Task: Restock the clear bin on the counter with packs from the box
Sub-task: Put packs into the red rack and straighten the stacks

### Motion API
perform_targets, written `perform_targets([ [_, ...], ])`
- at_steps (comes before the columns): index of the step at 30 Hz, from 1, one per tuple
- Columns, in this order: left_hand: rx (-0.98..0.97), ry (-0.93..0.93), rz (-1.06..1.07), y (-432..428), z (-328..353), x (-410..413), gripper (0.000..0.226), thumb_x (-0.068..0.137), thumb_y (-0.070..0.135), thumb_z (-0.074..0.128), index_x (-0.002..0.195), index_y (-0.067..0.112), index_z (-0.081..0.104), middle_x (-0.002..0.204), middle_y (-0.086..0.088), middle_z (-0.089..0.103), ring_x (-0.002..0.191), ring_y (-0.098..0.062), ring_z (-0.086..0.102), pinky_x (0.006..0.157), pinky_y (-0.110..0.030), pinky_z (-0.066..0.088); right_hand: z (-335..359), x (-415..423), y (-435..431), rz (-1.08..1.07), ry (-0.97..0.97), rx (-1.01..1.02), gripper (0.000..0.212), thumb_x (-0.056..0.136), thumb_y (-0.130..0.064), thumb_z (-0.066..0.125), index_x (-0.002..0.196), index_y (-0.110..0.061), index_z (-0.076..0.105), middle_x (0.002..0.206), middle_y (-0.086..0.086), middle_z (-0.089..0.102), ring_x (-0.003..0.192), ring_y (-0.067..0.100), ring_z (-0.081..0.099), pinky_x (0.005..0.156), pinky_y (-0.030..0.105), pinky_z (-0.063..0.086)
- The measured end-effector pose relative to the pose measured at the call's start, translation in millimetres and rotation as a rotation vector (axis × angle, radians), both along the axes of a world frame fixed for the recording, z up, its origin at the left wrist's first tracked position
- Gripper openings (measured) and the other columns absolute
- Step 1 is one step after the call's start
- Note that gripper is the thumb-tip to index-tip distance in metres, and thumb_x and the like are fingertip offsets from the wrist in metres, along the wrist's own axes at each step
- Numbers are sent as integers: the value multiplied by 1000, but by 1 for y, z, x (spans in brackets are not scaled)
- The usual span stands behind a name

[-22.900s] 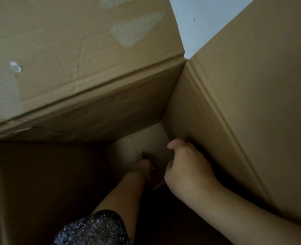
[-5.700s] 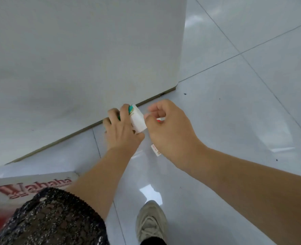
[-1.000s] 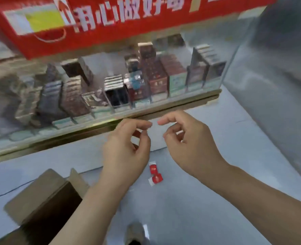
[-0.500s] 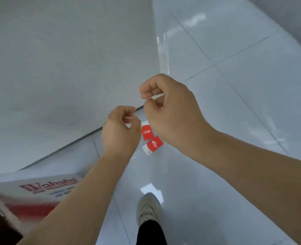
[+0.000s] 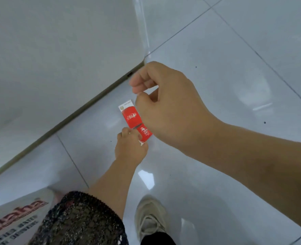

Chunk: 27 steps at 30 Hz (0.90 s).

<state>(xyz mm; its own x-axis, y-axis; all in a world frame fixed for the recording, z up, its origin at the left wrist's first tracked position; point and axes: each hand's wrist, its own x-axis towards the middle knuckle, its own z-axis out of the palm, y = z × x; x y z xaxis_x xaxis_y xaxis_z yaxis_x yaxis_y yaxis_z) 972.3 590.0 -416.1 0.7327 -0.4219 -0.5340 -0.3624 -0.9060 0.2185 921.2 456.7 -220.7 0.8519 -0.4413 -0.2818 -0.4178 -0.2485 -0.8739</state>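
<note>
We count two red-and-white packs, the upper pack [image 5: 128, 115] and the lower pack [image 5: 145, 133]. We count two hands, the left hand [image 5: 130, 147] and the right hand [image 5: 165, 105], each on a bare forearm, so two forearms. We see one dark patterned sleeve [image 5: 80, 221], on the left arm only. We count one pale shoe [image 5: 150, 220]. We count one box with red lettering [image 5: 13, 225], cut off by the lower left edge. We see one white cabinet face [image 5: 57, 50] and one tiled floor [image 5: 234, 50]; its tiles run past the edges, so we cannot count them.
</note>
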Motion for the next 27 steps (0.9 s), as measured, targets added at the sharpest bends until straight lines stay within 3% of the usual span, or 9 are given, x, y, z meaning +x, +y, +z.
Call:
perform_targets([
  [6,51,-12,-11,-6,-41,7,41,81,23,64,117,7,51,118,-13,50,104,-32,53,84,-40,49,-18,18,-6,43,-20,-24,19,90,-15,51,104,-27,55,90,-17,57,80,5,56,71,15,47],
  [10,17,-79,32,-3,-73,1,40,75,25,68,108,12,50,110,-10,52,90,-30,57,73,-39,52,-31,17,-8,85,-1,-39,17,91,-16,52,98,-32,49,88,-19,54,73,-1,53,69,8,43],
  [15,-16,-90,66,3,-82,-11,37,76,20,68,107,13,51,108,-7,54,91,-29,58,73,-41,53,-40,16,-5,82,21,-53,19,90,-14,51,102,-29,53,94,-17,56,71,-1,51,73,11,44],
  [18,-75,-45,98,6,-59,-18,46,75,28,71,112,12,50,111,-8,52,94,-30,57,75,-41,52,-39,14,-3,93,29,-77,20,90,-13,51,103,-27,54,95,-17,56,69,-2,50,68,8,41],
  [20,-124,-44,101,8,-31,-22,51,77,29,73,118,10,50,114,-8,49,95,-28,57,73,-33,47,-34,10,-1,75,44,-74,19,90,-13,50,101,-28,54,97,-15,58,69,-2,50,65,10,41],
  [24,-277,-71,183,11,38,-27,30,73,18,72,88,14,45,96,4,37,65,-14,47,53,-12,25,-12,0,4,43,87,-81,21,89,-12,51,100,-28,55,100,-14,60,72,4,53,72,22,47],
  [27,-381,-84,284,15,91,-28,32,67,9,71,76,17,41,93,6,37,59,-12,41,50,-11,26,17,-8,6,41,91,-100,21,88,-11,52,96,-31,52,99,-15,59,73,5,54,73,24,47],
])
